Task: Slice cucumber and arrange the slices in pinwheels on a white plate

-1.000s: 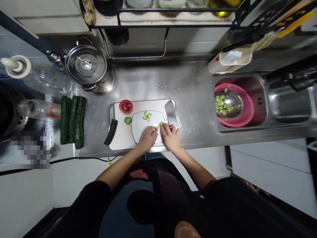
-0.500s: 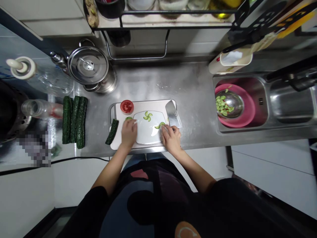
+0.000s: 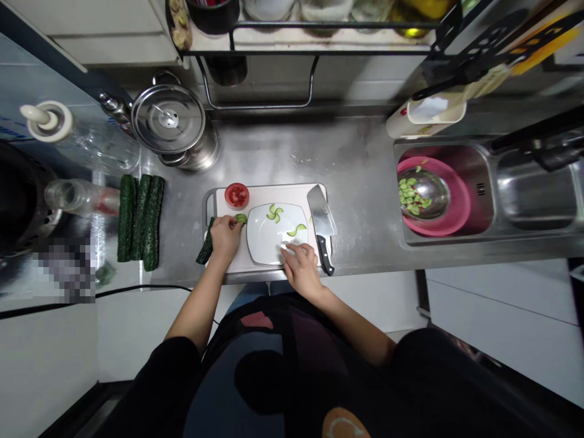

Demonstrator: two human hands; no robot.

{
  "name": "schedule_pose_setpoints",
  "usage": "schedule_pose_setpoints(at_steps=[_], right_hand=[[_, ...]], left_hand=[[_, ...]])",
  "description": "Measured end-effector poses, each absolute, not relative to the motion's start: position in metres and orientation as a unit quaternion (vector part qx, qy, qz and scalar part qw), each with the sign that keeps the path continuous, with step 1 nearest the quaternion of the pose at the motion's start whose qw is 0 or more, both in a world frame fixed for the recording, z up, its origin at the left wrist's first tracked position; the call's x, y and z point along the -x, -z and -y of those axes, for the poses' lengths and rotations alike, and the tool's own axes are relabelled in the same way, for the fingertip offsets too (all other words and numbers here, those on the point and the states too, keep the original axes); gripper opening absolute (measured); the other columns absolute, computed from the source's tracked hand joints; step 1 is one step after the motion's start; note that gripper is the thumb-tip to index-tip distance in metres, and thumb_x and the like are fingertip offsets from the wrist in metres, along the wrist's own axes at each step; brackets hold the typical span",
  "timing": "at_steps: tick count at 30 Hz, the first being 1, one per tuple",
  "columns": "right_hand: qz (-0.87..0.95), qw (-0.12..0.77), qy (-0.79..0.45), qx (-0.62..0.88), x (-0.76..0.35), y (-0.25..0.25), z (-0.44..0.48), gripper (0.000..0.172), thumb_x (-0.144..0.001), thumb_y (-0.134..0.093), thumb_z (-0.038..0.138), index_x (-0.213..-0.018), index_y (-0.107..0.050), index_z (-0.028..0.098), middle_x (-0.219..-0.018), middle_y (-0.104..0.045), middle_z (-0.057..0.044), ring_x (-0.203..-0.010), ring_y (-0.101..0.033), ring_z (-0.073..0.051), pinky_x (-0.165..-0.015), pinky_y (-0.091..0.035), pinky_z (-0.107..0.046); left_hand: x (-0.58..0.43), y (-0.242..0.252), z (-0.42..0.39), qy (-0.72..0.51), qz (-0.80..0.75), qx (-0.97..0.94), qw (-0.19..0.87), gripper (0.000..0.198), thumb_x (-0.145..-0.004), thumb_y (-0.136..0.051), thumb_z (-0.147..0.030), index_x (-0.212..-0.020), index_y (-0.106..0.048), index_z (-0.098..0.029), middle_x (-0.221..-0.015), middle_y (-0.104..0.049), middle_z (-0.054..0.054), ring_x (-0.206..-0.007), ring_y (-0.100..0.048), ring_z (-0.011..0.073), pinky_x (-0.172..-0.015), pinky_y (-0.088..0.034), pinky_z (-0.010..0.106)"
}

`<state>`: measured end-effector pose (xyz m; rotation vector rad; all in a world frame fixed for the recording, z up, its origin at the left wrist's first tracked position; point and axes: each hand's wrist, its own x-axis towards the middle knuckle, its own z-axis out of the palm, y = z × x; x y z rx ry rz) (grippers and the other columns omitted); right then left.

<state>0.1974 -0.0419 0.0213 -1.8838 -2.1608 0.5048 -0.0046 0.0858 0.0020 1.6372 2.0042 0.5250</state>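
The left hand [image 3: 225, 237] reached over the left part of the cutting board [image 3: 274, 193], its thumb and fingertips drawn nearly together at the small pile of cucumber slices [image 3: 241, 218]. The pile lay right at those fingertips, just beyond and to the right of them, partly covered; whether a slice was pinched between them could not be told. The wrist side of that hand lay over or beside the cut cucumber piece [image 3: 205, 244], hiding some of it.

The right hand [image 3: 300, 266] was above the near right corner of the white square plate [image 3: 264, 246], its fingers bent and loosely parted, with nothing visible between them. Whether they touched the plate was unclear. Just beyond these fingers, and apart from them, two cucumber crescents [image 3: 300, 227] met in an S-shaped curve on the plate. Farther off, near the plate's far edge, more crescents made a pinwheel [image 3: 274, 213], well apart from both hands.

Right of the plate, the cleaver [image 3: 320, 210] lay on the board's right side, its black handle pointing toward the person. A round red object [image 3: 237, 194] sat at the board's far left corner.
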Motion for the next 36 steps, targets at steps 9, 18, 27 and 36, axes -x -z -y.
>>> schedule_pose_setpoints(at_steps=[9, 18, 27, 36], right_hand=[[0.673, 0.242, -0.257, 0.65, -0.205, -0.023, 0.03, 0.033, -0.092, -0.046, 0.024, -0.114, -0.069, 0.022, -0.105, -0.067, -0.011, -0.102, -0.053, -0.025, -0.088, -0.046, -0.043], [0.414, 0.395, -0.437, 0.694, -0.206, -0.027, 0.007, 0.022, -0.078, -0.059, 0.039, -0.088, -0.062, 0.02, -0.079, -0.066, -0.003, -0.07, -0.058, -0.015, -0.063, -0.047, -0.027], [0.347, 0.428, -0.459, 0.697, -0.223, -0.017, 0.003, 0.018, -0.068, -0.062, 0.039, -0.069, -0.056, 0.021, -0.061, -0.055, 0.004, -0.06, -0.049, -0.012, -0.06, -0.043, -0.025], [0.421, 0.329, -0.357, 0.767, -0.232, -0.008, -0.011, 0.011, -0.074, -0.054, 0.027, -0.07, -0.063, 0.021, -0.062, -0.061, 0.002, -0.061, -0.053, -0.014, -0.067, -0.044, -0.027]], left_hand=[[0.003, -0.032, -0.081, -0.246, -0.723, -0.505, 0.402, 0.019, -0.07, -0.068, -0.038, -0.075, -0.064, -0.02, -0.067, -0.068, -0.001, -0.062, -0.062, 0.0143, -0.063, -0.049, 0.026], [-0.065, -0.034, -0.057, -0.177, -0.532, -0.464, 0.686, 0.022, -0.062, -0.077, -0.034, -0.072, -0.066, -0.017, -0.061, -0.067, -0.001, -0.056, -0.062, 0.0129, -0.054, -0.051, 0.024], [-0.078, -0.008, -0.06, -0.227, -0.483, -0.723, 0.437, 0.012, -0.079, -0.058, -0.014, -0.079, -0.068, -0.021, -0.078, -0.071, 0.0, -0.076, -0.066, 0.0144, -0.074, -0.055, 0.029], [-0.083, 0.026, -0.07, -0.259, -0.333, -0.874, 0.242, 0.026, -0.096, -0.043, -0.021, -0.09, -0.068, -0.018, -0.099, -0.071, 0.009, -0.094, -0.065, 0.0163, -0.085, -0.055, 0.034]])
